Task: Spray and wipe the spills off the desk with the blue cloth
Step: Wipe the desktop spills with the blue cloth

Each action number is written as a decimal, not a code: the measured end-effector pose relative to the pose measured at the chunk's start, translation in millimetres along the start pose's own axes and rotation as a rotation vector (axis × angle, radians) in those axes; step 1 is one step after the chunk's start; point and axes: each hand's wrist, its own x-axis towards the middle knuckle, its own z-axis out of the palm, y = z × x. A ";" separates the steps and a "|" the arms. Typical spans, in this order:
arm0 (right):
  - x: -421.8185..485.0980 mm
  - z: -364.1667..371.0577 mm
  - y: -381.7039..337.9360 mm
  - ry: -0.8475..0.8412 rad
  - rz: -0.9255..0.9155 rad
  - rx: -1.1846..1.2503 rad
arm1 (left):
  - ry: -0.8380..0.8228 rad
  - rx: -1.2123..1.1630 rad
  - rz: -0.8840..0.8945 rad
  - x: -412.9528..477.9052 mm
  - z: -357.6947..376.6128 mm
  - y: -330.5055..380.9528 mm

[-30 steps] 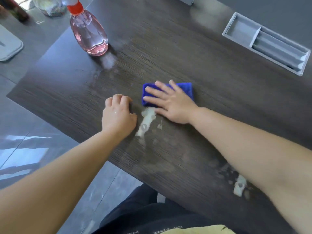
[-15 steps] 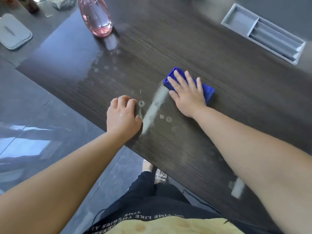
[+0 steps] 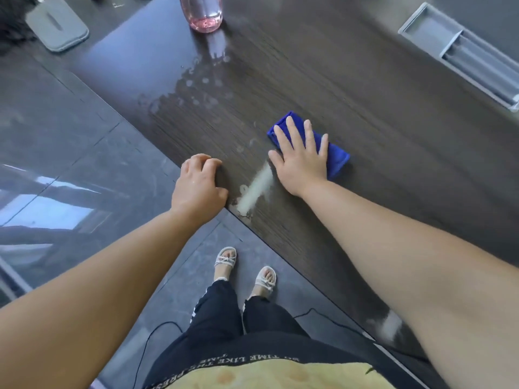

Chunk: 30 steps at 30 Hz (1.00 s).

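Observation:
My right hand (image 3: pixel 302 155) lies flat with spread fingers on a folded blue cloth (image 3: pixel 335 157), pressing it to the dark wood desk (image 3: pixel 351 88). A whitish smeared spill (image 3: pixel 257 189) streaks from the cloth toward the desk's near edge. My left hand (image 3: pixel 198 186) rests curled in a loose fist at that edge, holding nothing. Wet spray droplets (image 3: pixel 202 91) speckle the desk farther back. A clear spray bottle with pink liquid (image 3: pixel 202 12) stands at the top, its upper part cut off. Another pale spill (image 3: pixel 389 325) sits by my right forearm.
A grey recessed tray (image 3: pixel 460 51) is set in the desk at the upper right. A grey flat pad (image 3: pixel 56 25) lies at the upper left. My sandalled feet (image 3: pixel 244 270) stand on the dark tiled floor, where a thin black cable (image 3: pixel 157 329) runs.
My right hand has slid the blue cloth rightward and away from the spill, drawing it into a long streak. The view has tilted down. My left hand stayed at the edge.

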 end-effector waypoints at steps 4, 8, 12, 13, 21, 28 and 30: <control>-31.9 13.2 -43.7 -0.033 -0.245 -0.047 | 0.019 0.004 0.029 6.1 -4.6 -7.8; -9.8 1.3 -22.7 -0.060 -0.482 -0.088 | 0.004 0.014 0.063 19.6 -14.5 -19.7; 53.1 -14.6 -29.9 -0.039 -0.059 0.011 | 0.002 0.050 0.107 40.7 -31.4 -30.1; 60.4 -13.8 -40.7 -0.013 0.042 0.036 | 0.014 0.055 0.113 46.4 -35.7 -32.0; 61.7 -11.8 -66.0 0.009 -0.189 -0.069 | -0.009 0.077 0.153 88.8 -59.4 -53.6; 172.8 -43.6 -75.8 0.011 0.288 0.127 | -0.074 0.126 0.197 104.5 -70.8 -66.1; 174.9 -43.7 -90.4 0.015 0.285 0.127 | -0.066 0.104 0.193 109.3 -72.7 -70.6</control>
